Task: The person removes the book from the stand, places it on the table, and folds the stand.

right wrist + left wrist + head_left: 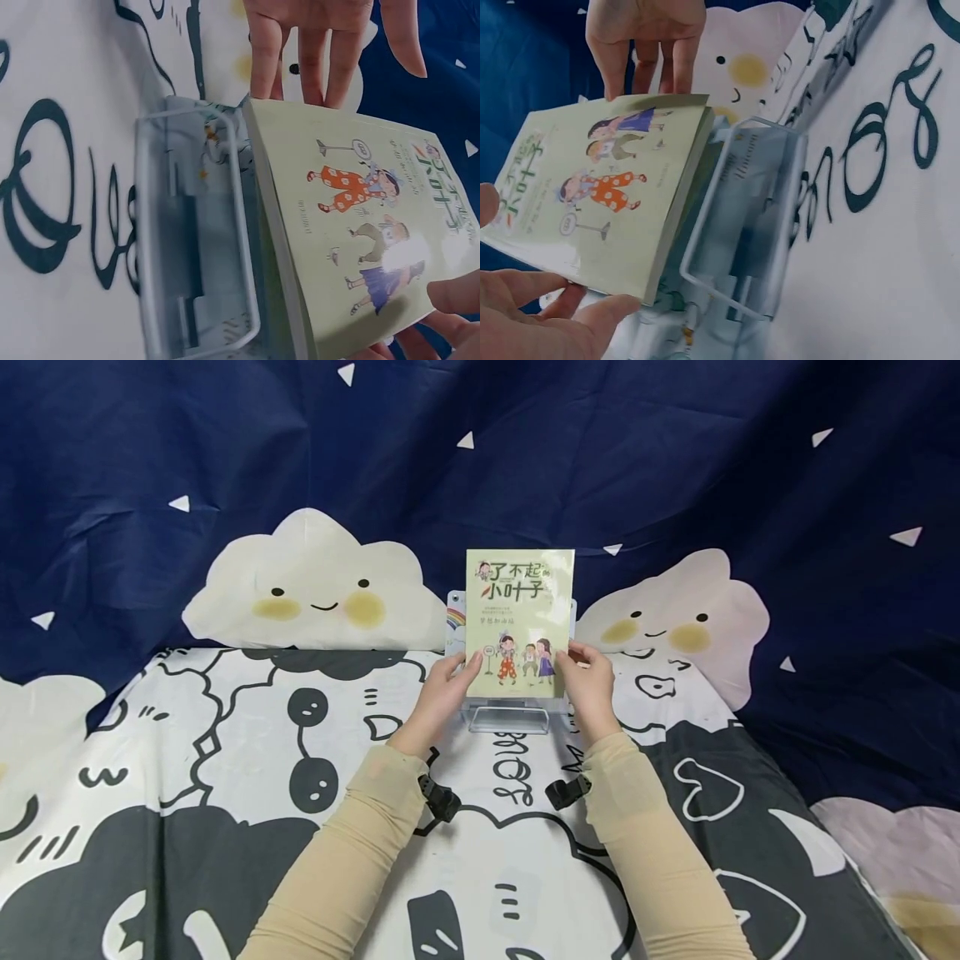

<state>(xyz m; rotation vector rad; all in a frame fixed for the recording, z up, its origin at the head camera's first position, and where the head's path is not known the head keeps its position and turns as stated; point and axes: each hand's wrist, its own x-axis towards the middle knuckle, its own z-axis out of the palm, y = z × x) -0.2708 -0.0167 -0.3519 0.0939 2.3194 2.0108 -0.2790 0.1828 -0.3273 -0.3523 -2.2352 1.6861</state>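
A pale green children's book [517, 618] stands nearly upright, its cover with drawn figures facing me. On its left edge my left hand [442, 693] holds it, thumb at the front and fingers along the side. The right hand [588, 689] grips the right edge, its thumb over the cover in the right wrist view. Below and behind the book is a clear plastic stand [510, 720], whose looped front lip shows in both wrist views. I cannot tell whether the book's lower edge rests on the stand. Behind the book, a light blue rainbow-printed panel [455, 618] is mostly hidden.
A black-and-white printed cloth [480, 860] covers the table. Cloud-shaped cushions or prints, one cream [315, 585] and one pinkish [682, 618], flank the book at the back. A dark blue backdrop [525, 410] hangs behind. Each wrist wears a black camera [438, 797].
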